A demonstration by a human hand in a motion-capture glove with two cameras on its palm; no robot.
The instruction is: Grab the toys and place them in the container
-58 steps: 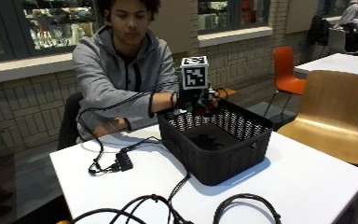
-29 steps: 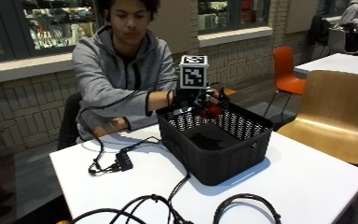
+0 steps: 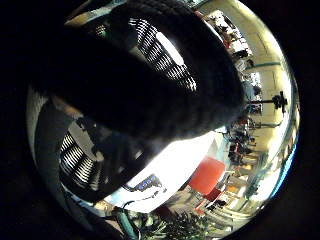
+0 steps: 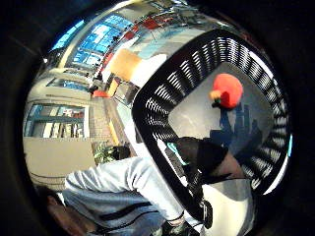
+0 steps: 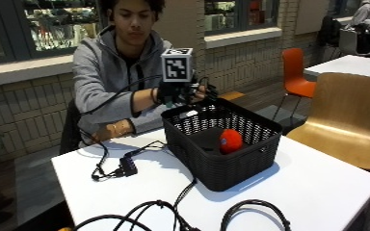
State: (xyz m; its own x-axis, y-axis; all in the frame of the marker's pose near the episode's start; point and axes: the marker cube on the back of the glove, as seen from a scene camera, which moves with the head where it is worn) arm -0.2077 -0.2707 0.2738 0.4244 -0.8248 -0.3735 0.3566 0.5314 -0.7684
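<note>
A black plastic basket [image 5: 236, 163] stands mid-table. A red round toy [image 5: 231, 140] lies inside it against the near right wall, and it also shows on the basket floor in the thumb side palm view as the red toy [image 4: 227, 91]. My gloved right hand [image 5: 186, 94] hovers above the basket's far rim with fingers spread and nothing in them. A dark object [image 4: 206, 157] also lies in the basket [image 4: 152, 105]; I cannot tell what it is. The little finger side view is mostly filled by the basket rim [image 3: 165, 65].
Black cables [image 5: 124, 166] lie on the white table [image 5: 313, 187] left of the basket, with more cable loops [image 5: 252, 211] at the front edge. The person's bare left hand [image 5: 117, 129] rests at the table's far edge. A wooden chair [image 5: 345, 110] stands at the right.
The red toy, at my hand above the basket half a second ago, has dropped to the basket floor. My hand stays over the far rim and holds nothing.
</note>
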